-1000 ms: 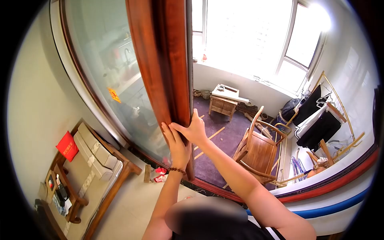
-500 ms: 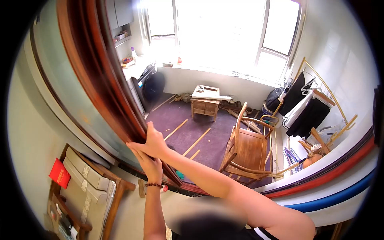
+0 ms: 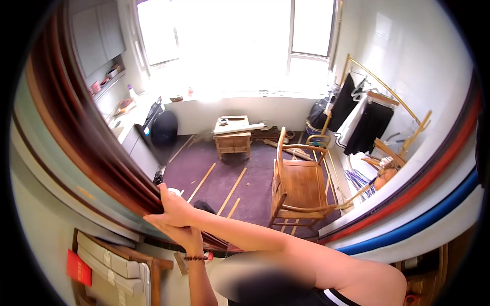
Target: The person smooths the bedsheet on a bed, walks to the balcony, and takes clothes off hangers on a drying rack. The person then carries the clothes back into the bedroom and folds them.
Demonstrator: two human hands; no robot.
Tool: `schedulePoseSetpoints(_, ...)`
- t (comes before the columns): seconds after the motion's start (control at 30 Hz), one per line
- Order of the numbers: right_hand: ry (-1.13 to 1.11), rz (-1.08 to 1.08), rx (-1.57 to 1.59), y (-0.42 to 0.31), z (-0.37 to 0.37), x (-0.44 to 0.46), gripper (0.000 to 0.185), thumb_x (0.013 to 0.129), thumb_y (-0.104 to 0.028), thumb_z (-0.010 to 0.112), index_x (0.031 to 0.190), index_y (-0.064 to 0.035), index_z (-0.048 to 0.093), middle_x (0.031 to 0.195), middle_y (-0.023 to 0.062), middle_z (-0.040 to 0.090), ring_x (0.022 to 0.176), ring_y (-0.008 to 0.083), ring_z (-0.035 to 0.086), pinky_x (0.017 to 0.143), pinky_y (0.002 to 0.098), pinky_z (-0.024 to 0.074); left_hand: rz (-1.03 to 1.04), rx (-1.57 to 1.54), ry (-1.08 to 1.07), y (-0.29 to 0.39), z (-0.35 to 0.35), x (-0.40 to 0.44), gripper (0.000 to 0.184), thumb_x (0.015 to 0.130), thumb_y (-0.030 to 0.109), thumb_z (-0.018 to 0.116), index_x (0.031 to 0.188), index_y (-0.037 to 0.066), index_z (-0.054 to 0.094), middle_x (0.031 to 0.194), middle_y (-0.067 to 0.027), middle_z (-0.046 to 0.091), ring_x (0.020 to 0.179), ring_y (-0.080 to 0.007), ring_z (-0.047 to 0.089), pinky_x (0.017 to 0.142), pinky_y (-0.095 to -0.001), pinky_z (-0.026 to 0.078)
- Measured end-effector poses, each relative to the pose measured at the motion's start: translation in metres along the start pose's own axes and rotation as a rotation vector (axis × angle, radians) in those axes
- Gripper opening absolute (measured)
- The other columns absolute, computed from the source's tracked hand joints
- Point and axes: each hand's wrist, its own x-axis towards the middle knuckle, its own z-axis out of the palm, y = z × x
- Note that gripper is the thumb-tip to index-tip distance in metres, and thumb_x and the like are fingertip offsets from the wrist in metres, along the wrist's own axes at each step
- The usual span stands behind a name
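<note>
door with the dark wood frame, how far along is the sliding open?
Looks done: the door stands well to the left, exposing the purple floor and wooden chair. In hand: the left hand and right hand are together at its edge. Left: letting go, probably; whether it can slide farther, I can't tell.

Marks on the red square (image 3: 79, 267) are too blurred to read.

The floor (image 3: 224, 176) is purple with tan stripes, the cushion (image 3: 79, 268) red, the chair (image 3: 304, 183) brown
</note>
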Motion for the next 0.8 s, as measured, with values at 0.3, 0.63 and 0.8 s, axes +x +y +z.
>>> schedulePoseSetpoints(0.3, -0.116, -0.14, -0.107, 0.027, -0.028, -0.006, 0.096, 0.089, -0.045, 0.072, 0.151, 0.0067, 0.021, 0.141, 0.0339, 0.047, 0.135, 0.0443, 0.045, 0.111, 0.0456, 0.0387, 0.265, -0.547, -0.188, 0.003, 0.002, -0.063, 0.041, 0.095, 0.018, 0.067, 0.127, -0.001, 0.049, 0.132, -0.018, 0.048, 0.124, -0.0333, 0.048, 0.111, -0.0483, 0.033)
schedulePoseSetpoints(0.63, 0.537, 0.547, 0.213, 0.201, -0.158, -0.199, 0.085, 0.097, -0.043, 0.066, 0.155, 0.0014, 0.024, 0.144, 0.0264, 0.051, 0.134, 0.0346, 0.053, 0.106, 0.0441, 0.0465, -0.265, -0.804, -1.071, 0.01, 0.206, -0.107, 0.053, 0.106, 0.044, 0.047, 0.131, -0.002, 0.055, 0.128, -0.0178, 0.06, 0.117, -0.0274, 0.059, 0.099, -0.0379, 0.047)
schedulePoseSetpoints(0.8, 0.759, 0.704, 0.242, 0.258, -0.194, -0.264, 0.086, 0.092, -0.031, 0.075, 0.154, 0.003, 0.026, 0.14, 0.0253, 0.055, 0.126, 0.0332, 0.059, 0.103, 0.041, 0.0495, -0.236, -0.771, -1.3, 0.036, 0.303, -0.126, 0.044, 0.107, 0.038, 0.046, 0.124, 0.0, 0.062, 0.118, -0.0172, 0.067, 0.11, -0.0277, 0.064, 0.097, -0.0374, 0.048)
